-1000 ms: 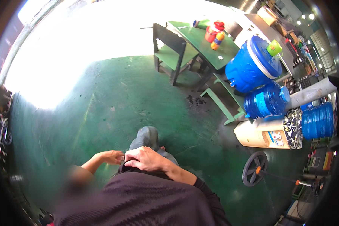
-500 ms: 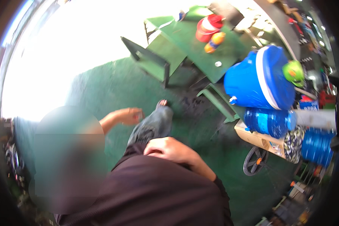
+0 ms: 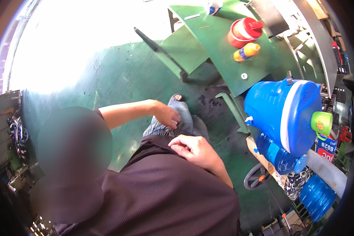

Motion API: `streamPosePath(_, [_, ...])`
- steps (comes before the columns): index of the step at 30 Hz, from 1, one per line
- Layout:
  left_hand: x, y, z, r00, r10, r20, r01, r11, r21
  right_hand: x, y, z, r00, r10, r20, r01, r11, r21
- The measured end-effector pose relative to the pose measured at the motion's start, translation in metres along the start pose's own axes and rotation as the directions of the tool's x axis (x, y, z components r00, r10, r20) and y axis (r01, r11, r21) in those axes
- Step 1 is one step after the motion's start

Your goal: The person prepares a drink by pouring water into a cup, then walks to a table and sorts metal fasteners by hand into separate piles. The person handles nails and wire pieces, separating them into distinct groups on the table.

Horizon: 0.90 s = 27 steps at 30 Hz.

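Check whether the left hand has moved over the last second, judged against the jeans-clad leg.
Yes. The left hand has gone forward along the jeans-clad leg, away from the dark shirt's hem where the right hand rests, and now lies near the foot.

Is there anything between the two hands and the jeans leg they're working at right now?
Nothing visible. The left hand already rests on the blue jeans at the thigh, and the right hand lies on the dark ribbed shirt at its hem, just short of the denim, with only shirt fabric between.
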State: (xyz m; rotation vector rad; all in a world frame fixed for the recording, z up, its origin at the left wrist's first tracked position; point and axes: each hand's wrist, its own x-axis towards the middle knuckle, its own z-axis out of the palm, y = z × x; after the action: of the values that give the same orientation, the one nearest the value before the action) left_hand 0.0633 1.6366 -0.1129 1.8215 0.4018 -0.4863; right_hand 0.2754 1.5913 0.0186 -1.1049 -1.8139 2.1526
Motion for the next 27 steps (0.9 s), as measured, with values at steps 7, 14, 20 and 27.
streamPosePath(7, [0.009, 0.028, 0.028, 0.91, -0.399, -0.114, 0.072, 0.422, -0.904, -0.036, 0.032, -0.046, 0.998, -0.051, -0.033, 0.053, 0.997, 0.054])
streamPosePath(14, [0.039, 0.065, 0.019, 0.524, -0.67, -0.526, 0.467, 0.743, -0.48, -0.036, 0.044, -0.083, 0.995, -0.102, 0.024, 0.1, 0.992, 0.072])
streamPosePath(20, [0.008, 0.026, -0.055, 0.848, -0.443, -0.29, 0.139, 0.716, -0.685, 0.015, 0.033, -0.166, 0.952, -0.118, -0.283, 0.102, 0.992, -0.073])
streamPosePath(27, [0.038, 0.007, -0.09, 0.71, -0.419, -0.566, -0.011, 0.797, -0.604, 0.107, 0.038, -0.332, 0.512, -0.293, -0.807, -0.137, 0.9, -0.414])
